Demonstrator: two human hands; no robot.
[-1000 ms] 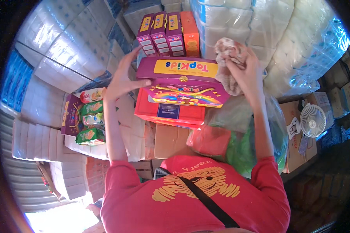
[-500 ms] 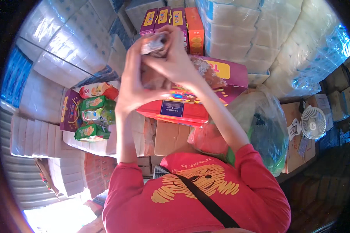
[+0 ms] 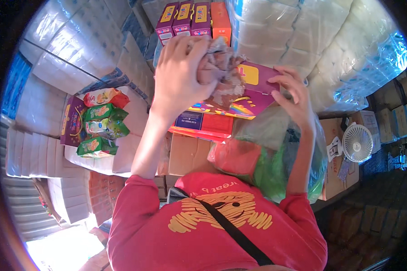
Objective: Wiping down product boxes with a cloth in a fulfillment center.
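Note:
My left hand [image 3: 183, 79] is closed on a crumpled brownish-grey cloth [image 3: 219, 74], held over the front of a large purple box with yellow panels [image 3: 257, 72]. My right hand [image 3: 288, 90] is at the box's right end, fingertips resting on it, fingers bent and apart. A red box [image 3: 212, 126] lies beneath the purple one. Behind them stand several smaller purple boxes [image 3: 182, 18] and an orange box [image 3: 220, 25].
Wrapped white packs [image 3: 276, 27] are stacked around the back and sides. Green and red packets [image 3: 101, 131] lie at the left. A filled plastic bag [image 3: 280, 167], a cardboard carton [image 3: 190, 156] and a white fan [image 3: 357, 142] are nearer and rightward.
The cloth went from my right hand to both hands at left, then into my left hand, now moved slightly right. My right hand has left it and moved to the box's right end.

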